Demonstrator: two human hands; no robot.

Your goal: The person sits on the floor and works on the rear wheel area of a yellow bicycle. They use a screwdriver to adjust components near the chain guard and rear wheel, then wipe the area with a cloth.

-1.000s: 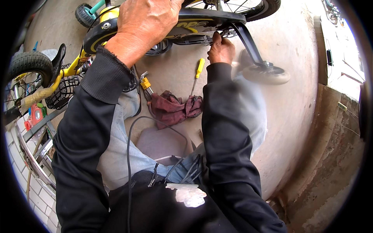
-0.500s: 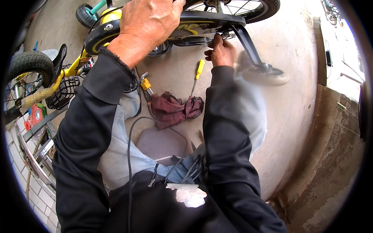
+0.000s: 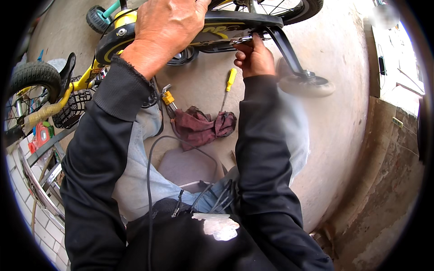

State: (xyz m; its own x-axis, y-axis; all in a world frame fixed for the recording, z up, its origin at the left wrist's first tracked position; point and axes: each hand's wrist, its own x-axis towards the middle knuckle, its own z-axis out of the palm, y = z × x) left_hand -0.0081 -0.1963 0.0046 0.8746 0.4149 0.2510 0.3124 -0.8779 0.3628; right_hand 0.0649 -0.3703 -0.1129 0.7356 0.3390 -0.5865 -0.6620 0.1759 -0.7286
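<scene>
A child's bicycle with a black chain guard (image 3: 244, 19) lies across the top of the view. My left hand (image 3: 169, 27) is closed over its frame, with most of the fingertips cut off by the upper edge. Pinched in my right hand (image 3: 257, 61) is a shiny metal wrench (image 3: 240, 40), just below the guard and close to the black arm of a training wheel (image 3: 307, 86). What the wrench's far end touches is too small to tell. A screwdriver (image 3: 231, 80) with a yellow handle lies on the floor by a dark red cloth (image 3: 194, 124).
Hex keys in a yellow holder (image 3: 168, 97) lie beside the cloth. At the left are another yellow bicycle's tyre (image 3: 38, 74) and a black basket (image 3: 72, 108). A worn concrete ledge (image 3: 384, 180) runs along the right. A dark cable (image 3: 150, 180) hangs before me.
My right hand has turned and shifted slightly up, and the shiny wrench now shows in its fingers. My left hand and the bicycle have moved a little left in the view.
</scene>
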